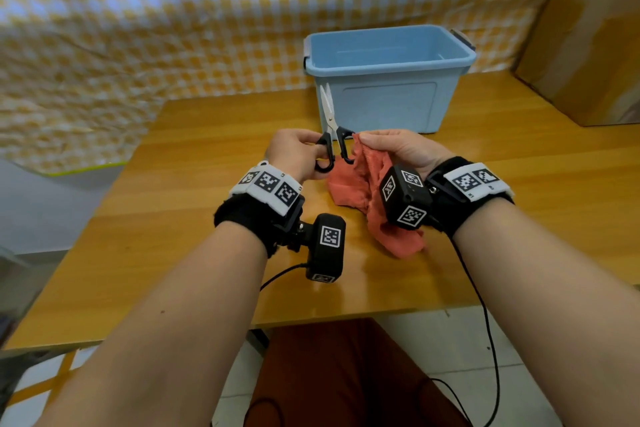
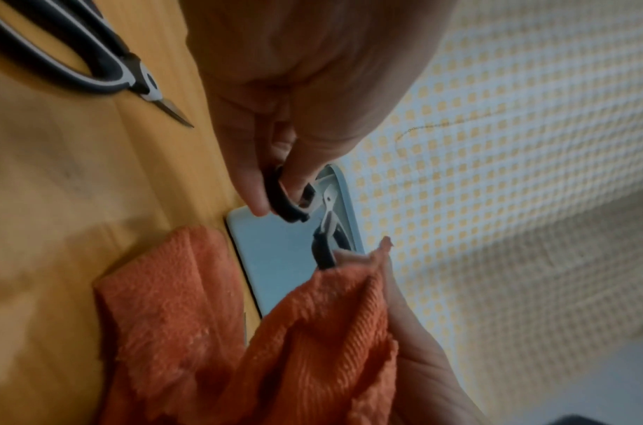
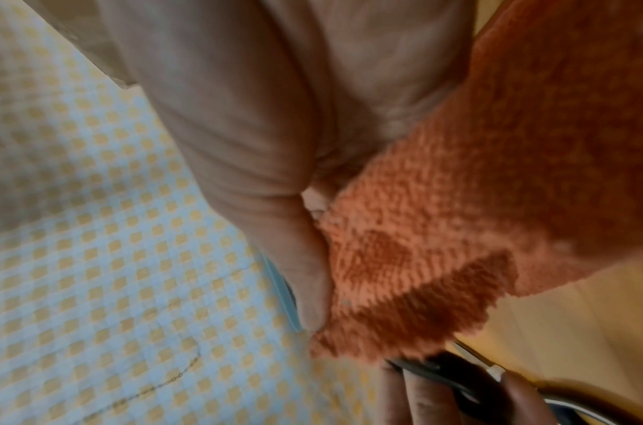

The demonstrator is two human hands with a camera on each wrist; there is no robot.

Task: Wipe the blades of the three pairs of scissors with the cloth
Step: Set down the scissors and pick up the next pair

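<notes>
Left hand point(image 1: 294, 152) holds a small pair of black-handled scissors point(image 1: 330, 133) above the middle of the tabletop point(image 1: 173, 201), fingers point(image 2: 252, 184) curled round and through one handle loop. The blades point up and away toward the far edge, slightly parted, and show against the front wall of the blue bin point(image 1: 388, 104) that stands near the far edge. Right hand point(image 1: 401, 149) pinches the top of the orange cloth point(image 1: 360, 184) between thumb and fingers, just beside the free handle loop; whether the cloth touches that loop cannot be told. The lower part of the cloth hangs down and rests on the tabletop below the hands. The right wrist view shows darker patches on the cloth, possibly damp. The left wrist view shows a second, larger pair of scissors point(image 2: 94, 63) with black and white handles lying on the tabletop, apart from the hands; it is hidden in the head view, and a third pair is not seen in any view. Judgement: step in hand is presenting this pair for wiping; the cloth is not on the blades. Next move calls for raising the cloth to the blades, folding it over them and drawing it toward the tips, with the fingers kept off the cutting edges and the left grip steady so the blades do not snap closed.
</notes>
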